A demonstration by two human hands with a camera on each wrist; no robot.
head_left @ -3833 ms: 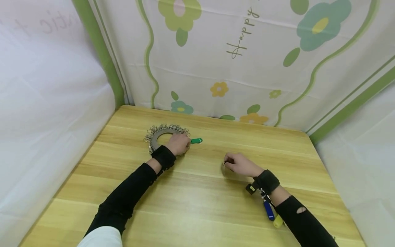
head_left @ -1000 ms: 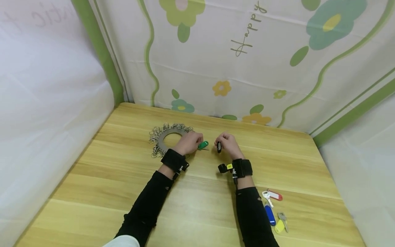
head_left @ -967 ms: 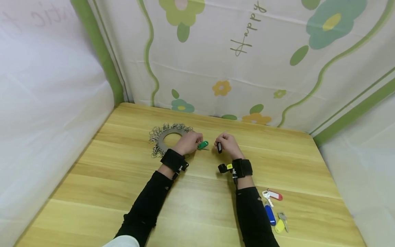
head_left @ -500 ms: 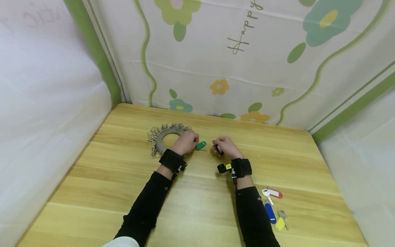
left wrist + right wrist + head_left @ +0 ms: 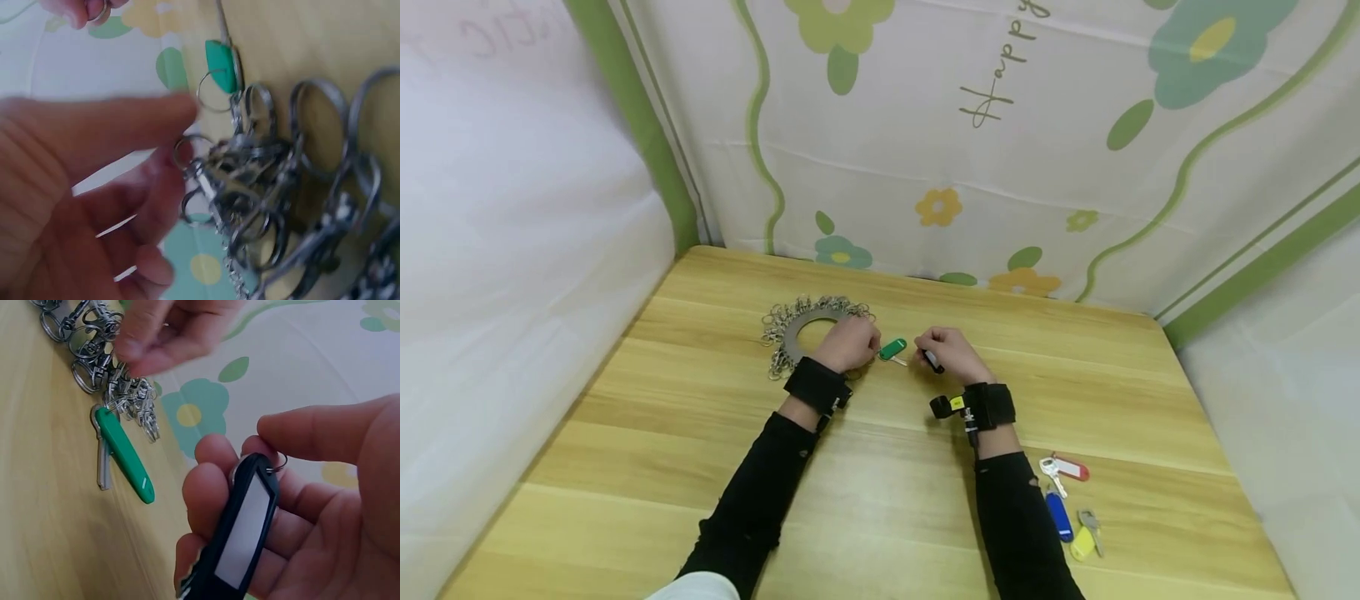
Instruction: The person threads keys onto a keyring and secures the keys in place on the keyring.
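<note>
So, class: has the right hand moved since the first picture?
Yes. The right hand has moved left, toward the green key tag beside the ring disc.

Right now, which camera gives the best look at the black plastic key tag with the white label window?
The right wrist view: the black plastic key tag fills the frame, held in the right hand, its small ring visible. The head view shows only a tiny dark sliver. The left wrist view does not show it clearly.

Flower-printed cloth walls (image 5: 1000, 158) enclose a wooden table (image 5: 880, 508).
</note>
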